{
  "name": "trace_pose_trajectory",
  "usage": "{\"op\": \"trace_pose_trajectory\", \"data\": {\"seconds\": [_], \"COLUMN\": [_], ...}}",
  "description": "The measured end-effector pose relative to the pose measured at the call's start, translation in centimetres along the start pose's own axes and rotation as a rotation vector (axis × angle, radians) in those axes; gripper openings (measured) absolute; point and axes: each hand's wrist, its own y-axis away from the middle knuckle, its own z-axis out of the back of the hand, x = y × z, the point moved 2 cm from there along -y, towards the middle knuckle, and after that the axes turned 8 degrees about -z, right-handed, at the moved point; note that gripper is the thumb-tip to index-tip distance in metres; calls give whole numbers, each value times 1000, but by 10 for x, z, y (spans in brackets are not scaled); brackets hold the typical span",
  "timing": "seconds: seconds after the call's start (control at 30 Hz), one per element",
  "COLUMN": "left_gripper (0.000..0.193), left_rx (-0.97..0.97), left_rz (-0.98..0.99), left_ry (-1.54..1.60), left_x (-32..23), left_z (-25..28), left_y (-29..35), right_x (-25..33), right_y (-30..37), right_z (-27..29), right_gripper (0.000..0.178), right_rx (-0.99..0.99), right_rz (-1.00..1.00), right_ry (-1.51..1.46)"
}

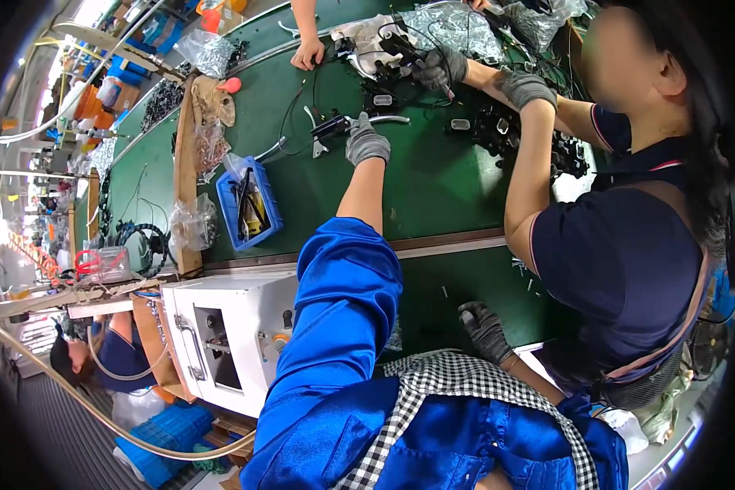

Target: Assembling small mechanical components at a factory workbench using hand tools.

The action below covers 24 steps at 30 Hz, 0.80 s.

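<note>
My left hand (367,145), in a grey knit glove, reaches far over the green bench. Its fingers are closed on a brake lever (331,126) with a black body and silver curved handle. Beside it lie a silver tube-like piece (271,149) and a thin black cable (287,114). My right hand (487,333), gloved too, is low over the nearer green surface by my checked apron. Its fingers look curled; what they hold, if anything, is hidden.
A blue bin (277,214) of small parts stands left of my arm, near a white machine (249,306). A co-worker (621,253) on the right leans over black parts (498,131) with gloved hands. Another person's bare hand (307,52) rests at the far edge.
</note>
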Motion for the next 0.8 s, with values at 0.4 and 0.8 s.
{"op": "trace_pose_trajectory", "data": {"seconds": [0.4, 0.8], "left_gripper": [60, 67], "left_rx": [-102, -464], "left_rz": [-154, -333], "left_ry": [-202, 34], "left_x": [-6, 31], "left_z": [12, 20], "left_y": [6, -66], "right_x": [0, -3], "right_y": [3, 3], "right_z": [-2, -3], "right_gripper": [17, 14], "right_rx": [68, 56], "right_rz": [-67, -56], "right_ry": [14, -19]}}
